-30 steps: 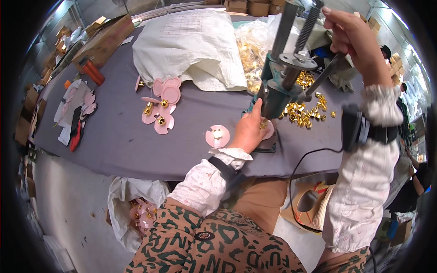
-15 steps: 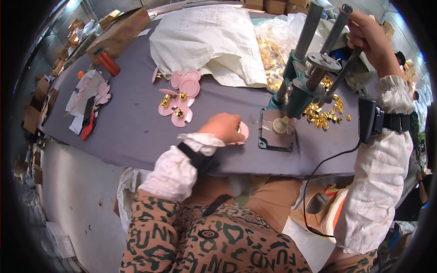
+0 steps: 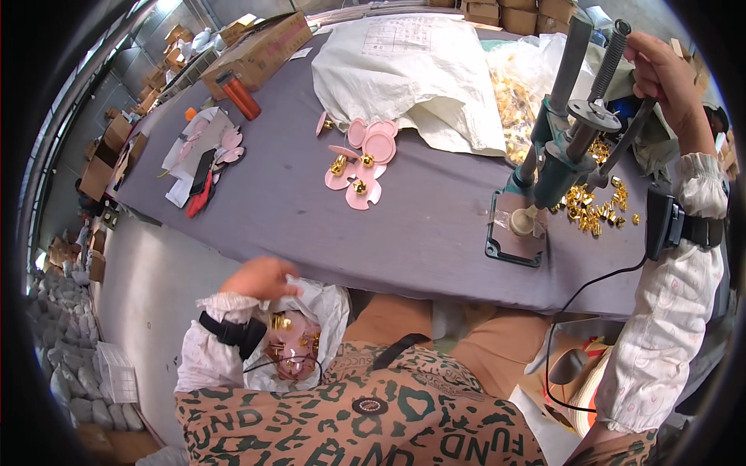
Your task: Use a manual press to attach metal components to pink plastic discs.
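The left hand has moved over the white sack below, and the pink disc it held has left the tabletop.

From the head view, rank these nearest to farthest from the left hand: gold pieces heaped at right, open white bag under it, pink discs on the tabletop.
1. Open white bag: just below the left hand.
2. Pink discs: ahead, rightward, on the tabletop.
3. Gold pieces: farthest right, also on the tabletop.

Lettering on garment, faint print on sack
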Tool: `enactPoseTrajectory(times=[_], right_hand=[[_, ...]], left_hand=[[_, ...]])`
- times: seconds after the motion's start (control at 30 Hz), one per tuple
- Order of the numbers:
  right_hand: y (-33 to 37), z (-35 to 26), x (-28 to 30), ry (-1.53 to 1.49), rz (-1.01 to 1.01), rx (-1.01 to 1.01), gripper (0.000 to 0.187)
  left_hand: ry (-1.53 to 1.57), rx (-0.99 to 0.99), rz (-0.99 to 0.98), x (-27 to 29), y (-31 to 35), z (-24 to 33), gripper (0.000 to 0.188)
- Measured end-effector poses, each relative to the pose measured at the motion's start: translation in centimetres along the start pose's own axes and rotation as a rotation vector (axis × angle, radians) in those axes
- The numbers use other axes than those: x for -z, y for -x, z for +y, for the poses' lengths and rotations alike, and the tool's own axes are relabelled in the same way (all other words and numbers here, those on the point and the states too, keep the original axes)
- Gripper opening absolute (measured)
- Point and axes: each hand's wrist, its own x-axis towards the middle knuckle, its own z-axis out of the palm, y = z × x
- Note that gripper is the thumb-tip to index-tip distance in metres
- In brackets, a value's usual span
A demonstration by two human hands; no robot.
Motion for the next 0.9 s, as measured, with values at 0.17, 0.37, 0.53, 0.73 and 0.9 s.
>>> enactPoseTrajectory(times=[0.17, 0.37, 0.53, 0.73, 0.9], right_hand=[[-0.1, -0.1, -1.1, -0.007, 0.006, -0.032, 0.022], [-0.5, -0.1, -0.3, -0.054, -0.069, -0.016, 0.026], [-0.8, -0.9, -1.2, -0.047, 0.053, -0.126, 0.024], [-2.9, -0.4, -1.7, -0.115, -0.139, -0.141, 0.027], [-3.5, 0.0, -1.7, -0.048, -0.058, -0.131, 0.027]], left_hand=[[0.356, -0.173, 0.685, 0.9, -9.9, 4.3, 0.039], [0.475, -0.307, 0.712, -2.5, -21.7, 6.0, 0.031], [0.716, -0.563, 0.440, -2.8, -18.4, 21.4, 0.054], [0.707, -0.811, 0.430, -3.8, -21.0, 27.6, 0.060], [0.539, -0.862, 0.414, -3.5, -21.8, 29.7, 0.055]])
